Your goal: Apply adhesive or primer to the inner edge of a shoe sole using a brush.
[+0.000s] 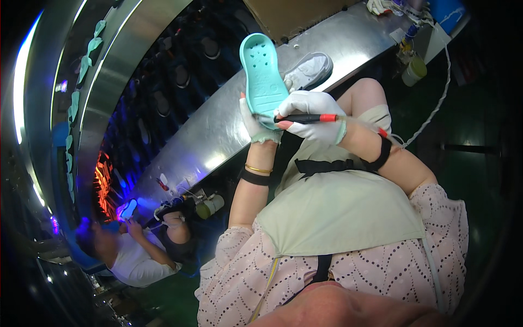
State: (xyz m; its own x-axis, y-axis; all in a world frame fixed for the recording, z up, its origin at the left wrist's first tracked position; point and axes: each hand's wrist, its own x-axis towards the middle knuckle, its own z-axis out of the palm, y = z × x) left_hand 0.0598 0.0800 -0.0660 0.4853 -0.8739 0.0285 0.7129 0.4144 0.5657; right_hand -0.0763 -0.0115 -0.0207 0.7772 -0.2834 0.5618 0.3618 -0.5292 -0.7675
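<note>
My left hand [251,121], in a white glove with bare fingertips, grips the heel end of a turquoise shoe sole [263,76]. The sole stands toe-up in front of me, with several small holes near the toe. In my right hand [316,106], gloved alike, is a slim black and red pen-shaped tool [306,118], its black end at the sole's heel edge. Whether the tip touches the sole cannot be made out. Behind my right hand a white and grey shoe [309,71] rests on the metal ledge [201,128].
A white twisted cord [436,111] loops from near my right wrist up to the right-hand bench. Beyond the ledge, dark rows [182,76] carry several shoes. A cardboard box [299,19] stands at the back. Down at the left a co-worker [139,256] holds a blue-lit sole.
</note>
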